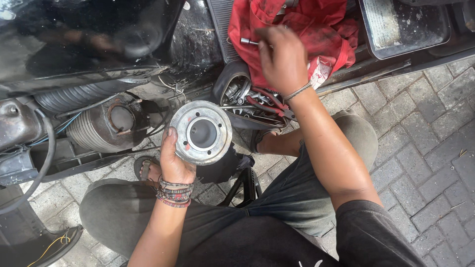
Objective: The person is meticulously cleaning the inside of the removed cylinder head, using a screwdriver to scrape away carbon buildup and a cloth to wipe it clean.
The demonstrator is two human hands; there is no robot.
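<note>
Facing up (bore vertical): metal disc (201, 132)

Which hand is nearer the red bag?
Right. The right hand is over the red bag, holding a metal tool; the left hand grips a round metal part lower down.

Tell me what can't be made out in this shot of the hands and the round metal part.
Head view only:
- Right hand: motion-blurred, so its grip on the socket tool over the red bag is unclear.
- Round metal part: underside hidden; left hand covers its near-left edge.
- Tools in the black pouch: tangled, partly behind the right wrist.
- Scooter body: cut off by the top and left edges.
</note>
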